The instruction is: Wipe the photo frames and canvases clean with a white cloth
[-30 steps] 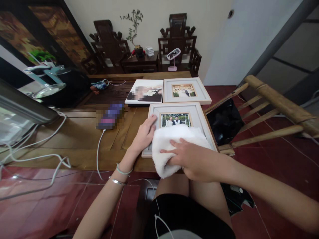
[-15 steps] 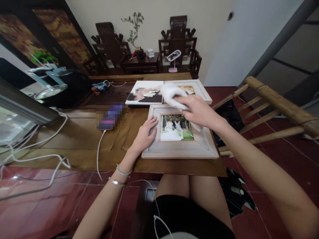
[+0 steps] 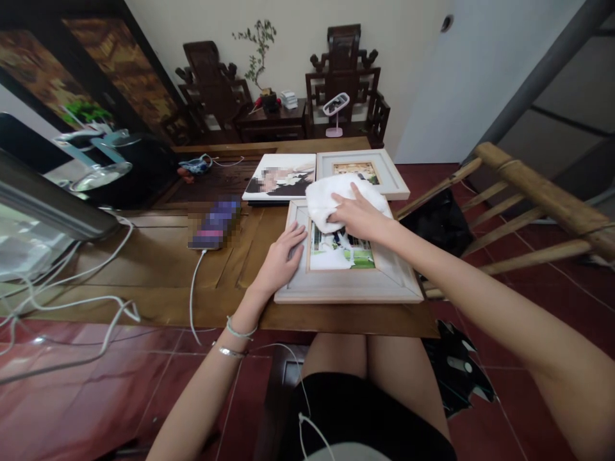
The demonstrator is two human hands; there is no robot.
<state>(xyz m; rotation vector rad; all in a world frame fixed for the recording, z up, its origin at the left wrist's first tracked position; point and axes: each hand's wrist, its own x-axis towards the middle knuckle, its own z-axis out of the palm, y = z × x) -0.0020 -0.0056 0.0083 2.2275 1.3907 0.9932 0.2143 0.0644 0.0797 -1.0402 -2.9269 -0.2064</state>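
Observation:
A white-framed photo (image 3: 346,287) lies flat near the table's front edge, its picture showing two people outdoors on grass. On its left border rests my left hand (image 3: 281,259), fingers stretched out and flat. My right hand (image 3: 358,216) grips a folded white cloth (image 3: 323,195) with spread fingers, pressing it over the upper part of the picture and the frame's top border. The cloth hides the heads in the photo. Behind lie a second white picture frame (image 3: 396,179), partly covered by the cloth, and a white photo panel (image 3: 257,186) with a blurred picture.
A phone (image 3: 216,224) with a white charging cable (image 3: 192,294) lies left on the wooden table (image 3: 240,301). More white cables (image 3: 113,301) tangle farther left. A pink mirror (image 3: 335,131) stands beyond the frames. To the right is a bamboo chair (image 3: 528,256) with a black bag (image 3: 442,224).
My right hand has moved left and down, from holding the bunched cloth above the frames to pressing it spread on the near frame. The left hand stays in place.

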